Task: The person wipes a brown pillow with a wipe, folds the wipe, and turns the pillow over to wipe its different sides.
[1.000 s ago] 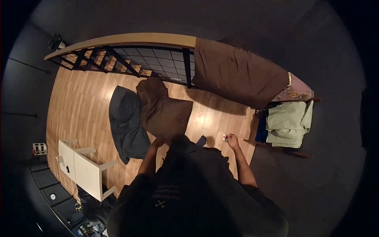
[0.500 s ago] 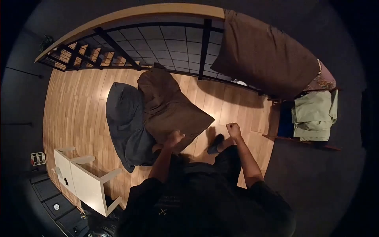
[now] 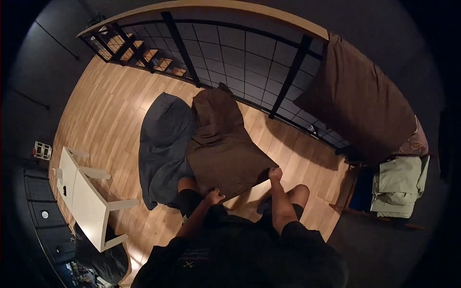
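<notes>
A brown fabric beanbag or cushion (image 3: 225, 153) lies on the wooden floor in front of me, its upper end near the railing. My right hand (image 3: 275, 174) is closed on its right corner. At its lower edge, my left hand (image 3: 214, 196) is closed around the fabric. Between the two hands the near edge is pulled fairly straight. A dark grey beanbag (image 3: 165, 144) lies against its left side, close to my left knee.
A black mesh railing (image 3: 245, 62) with a wooden top runs behind, a brown cloth (image 3: 365, 96) draped over it. A white table (image 3: 84, 197) stands at the left. Light green fabric (image 3: 398, 187) lies on a chair-like frame at the right. Steps (image 3: 146, 56) show beyond the railing.
My right hand has moved from free air to the brown beanbag's corner and closed on it. My left hand is lower on its near edge. The view has turned and my right knee is bent up.
</notes>
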Tool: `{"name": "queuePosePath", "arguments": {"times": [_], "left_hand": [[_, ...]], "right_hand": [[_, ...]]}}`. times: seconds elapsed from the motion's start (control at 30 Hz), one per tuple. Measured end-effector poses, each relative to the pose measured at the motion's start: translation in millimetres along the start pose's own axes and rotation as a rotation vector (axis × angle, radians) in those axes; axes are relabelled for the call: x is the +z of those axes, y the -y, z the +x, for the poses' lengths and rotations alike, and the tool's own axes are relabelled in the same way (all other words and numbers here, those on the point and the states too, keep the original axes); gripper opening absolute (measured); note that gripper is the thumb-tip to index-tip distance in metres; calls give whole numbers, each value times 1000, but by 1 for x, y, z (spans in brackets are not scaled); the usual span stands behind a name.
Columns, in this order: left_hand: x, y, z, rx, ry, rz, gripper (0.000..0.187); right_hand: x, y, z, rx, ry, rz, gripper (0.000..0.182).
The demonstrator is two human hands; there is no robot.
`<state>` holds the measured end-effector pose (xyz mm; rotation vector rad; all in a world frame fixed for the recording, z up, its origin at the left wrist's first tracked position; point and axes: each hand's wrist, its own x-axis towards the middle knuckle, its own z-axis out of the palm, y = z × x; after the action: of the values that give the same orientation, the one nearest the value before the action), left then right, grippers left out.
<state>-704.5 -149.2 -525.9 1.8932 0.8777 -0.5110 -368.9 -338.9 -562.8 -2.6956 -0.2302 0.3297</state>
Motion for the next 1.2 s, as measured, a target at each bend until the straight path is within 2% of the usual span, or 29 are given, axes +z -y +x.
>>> {"name": "queuePosePath", "arguments": {"times": [0.03, 0.1, 0.13, 0.2, 0.23, 0.3, 0.37, 0.43, 0.47, 0.5, 0.57, 0.6, 0.63, 0.7, 0.77, 0.83, 0.87, 0.93, 1.0, 1.03, 1.1, 1.13, 1.17, 1.2], "left_hand": [[-10, -8, -10, 13, 13, -164, 53], [-30, -18, -20, 40, 34, -488, 52], [-42, -19, -16, 40, 10, -492, 52], [-56, -18, -7, 182, -179, -386, 52], [-72, -12, -5, 247, -275, -316, 52], [-76, -3, -21, 293, -366, -260, 52], [-68, -8, -49, 199, -368, -256, 55], [-81, -33, -70, 137, -382, -243, 58], [-84, -49, -88, 139, -381, -252, 58], [-87, -65, -108, 34, -345, -184, 65], [-91, -100, -154, -180, -263, -45, 80], [-95, -114, -175, -286, -219, 33, 88], [-96, -124, -192, -287, -211, 37, 88], [-86, -131, -211, -466, -331, -14, 104], [-76, -134, -223, -638, -450, -72, 122], [-93, -137, -233, -757, -586, -416, 142], [-102, -136, -243, -753, -577, -410, 142], [-148, -136, -270, -576, -884, -367, 108], [-205, -144, -305, -382, -1176, -321, 76], [-247, -171, -353, -286, -1240, -230, 39], [-287, -133, -354, -106, -1303, -562, 33], [-328, -176, -401, -12, -1445, -328, 35], [-364, -194, -428, 126, -1542, -80, 36], [-399, -205, -449, 98, -1526, 49, 38]], "right_hand": [[12, -8, 9, -110, -107, -217, 44], [21, -24, 16, -130, -52, -119, 43], [24, -54, -2, -132, 9, -25, 42], [16, -124, -60, -141, 148, 149, 39], [26, -130, -72, -142, 223, 244, 38], [27, 28, 10, -116, 379, 400, 36], [7, 92, -9, -61, 516, 540, 33], [-34, 128, -29, -21, 626, 695, 31], [-56, 161, -55, 7, 710, 947, 29], [-103, 189, -79, 7, 708, 938, 29], [-196, 281, -145, -162, 887, 993, 25], [-190, 300, -164, -282, 919, 1083, 21], [-219, 326, -194, -293, 978, 1136, 19], [-303, 384, -245, -299, 1026, 1196, 17], [-382, 432, -274, -224, 1201, 1467, 17], [-460, 469, -291, -273, 1379, 1627, 15], [-485, 480, -298, -268, 1366, 1629, 15], [-523, 499, -309, -598, 1131, 1534, 15], [-555, 500, -309, -712, 968, 1428, 16], [-573, 495, -300, -768, 926, 1446, 18], [-620, 495, -288, -648, 636, 1462, 18], [-637, 493, -276, -648, 619, 1469, 18], [-652, 489, -264, -484, 626, 1631, 18], [-662, 484, -253, -311, 628, 1786, 18]]}}
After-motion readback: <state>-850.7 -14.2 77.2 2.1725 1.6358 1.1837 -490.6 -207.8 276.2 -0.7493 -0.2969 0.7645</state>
